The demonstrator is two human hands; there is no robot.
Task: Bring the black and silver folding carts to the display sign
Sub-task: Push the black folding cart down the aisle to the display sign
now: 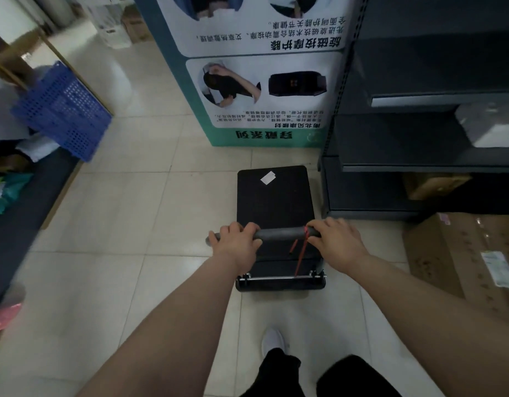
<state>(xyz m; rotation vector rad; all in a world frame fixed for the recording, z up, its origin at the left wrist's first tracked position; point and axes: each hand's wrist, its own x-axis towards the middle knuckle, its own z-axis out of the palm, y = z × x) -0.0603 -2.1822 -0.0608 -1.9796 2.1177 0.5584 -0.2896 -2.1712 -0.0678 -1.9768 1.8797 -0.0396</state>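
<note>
A black folding cart stands on the tiled floor with its flat deck pointing at the teal-and-white display sign just beyond it. A small white label lies on the deck. My left hand grips the left end of the grey padded handle bar. My right hand grips its right end, beside red cords that hang from the bar. The silver hinge rail shows at the near end of the cart. No second cart is in view.
Dark metal shelving stands right of the cart. Flattened cardboard boxes lie on the floor at the right. A blue plastic crate leans at the left above a dark mat with bags. My shoe is behind the cart.
</note>
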